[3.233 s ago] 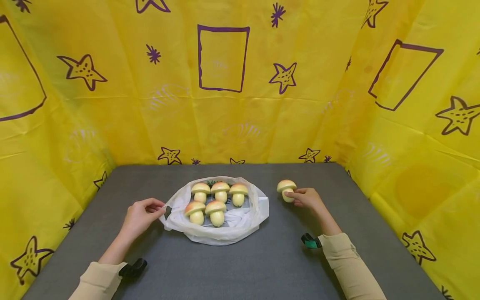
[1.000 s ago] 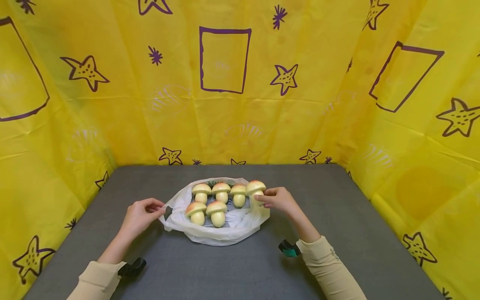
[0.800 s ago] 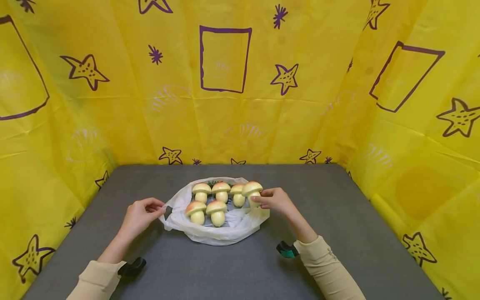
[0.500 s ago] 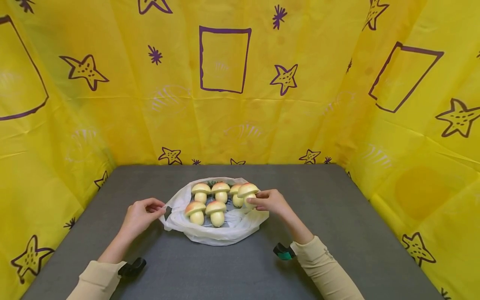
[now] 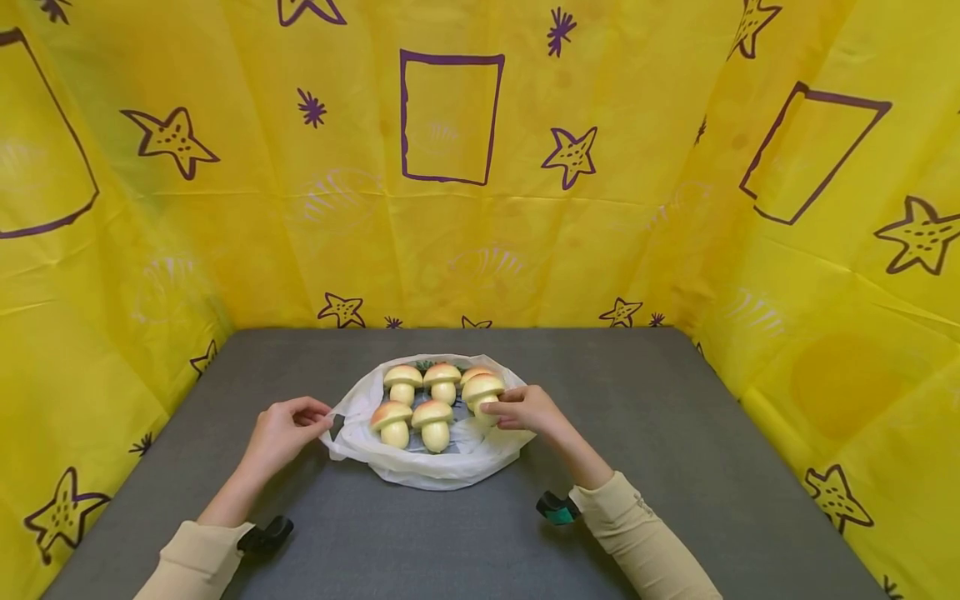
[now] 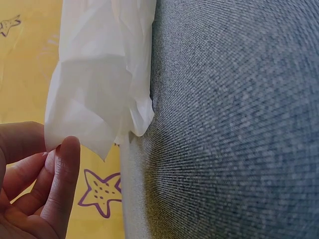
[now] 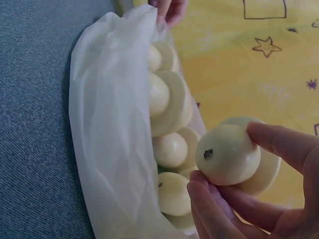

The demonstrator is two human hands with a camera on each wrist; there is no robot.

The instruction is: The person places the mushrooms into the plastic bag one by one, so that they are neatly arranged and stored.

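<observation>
A white plastic bag [image 5: 442,477] lies spread on the table with its mouth facing up, holding several toy mushrooms [image 5: 432,427] with cream stems and orange-tinged caps. My left hand [image 5: 283,435] pinches the bag's left edge between thumb and fingers; the left wrist view shows the thin plastic [image 6: 89,99] at its fingertips. My right hand [image 5: 529,412] holds another toy mushroom [image 5: 482,388] by its stem, over the bag's right side. In the right wrist view this mushroom [image 7: 229,157] shows a dark spot on its stem end. It partly hides one mushroom behind it.
The dark grey table [image 5: 465,542] extends around the bag on all sides. Yellow cloth walls [image 5: 450,250] with purple drawings enclose its back and sides. A black wrist camera [image 5: 266,535] sits at my left cuff, another wrist camera [image 5: 557,508] at my right.
My right hand has carried its mushroom leftward from the table right of the bag to over the bag, edging further left and slightly down lately. The left hand keeps its place at the bag's edge.
</observation>
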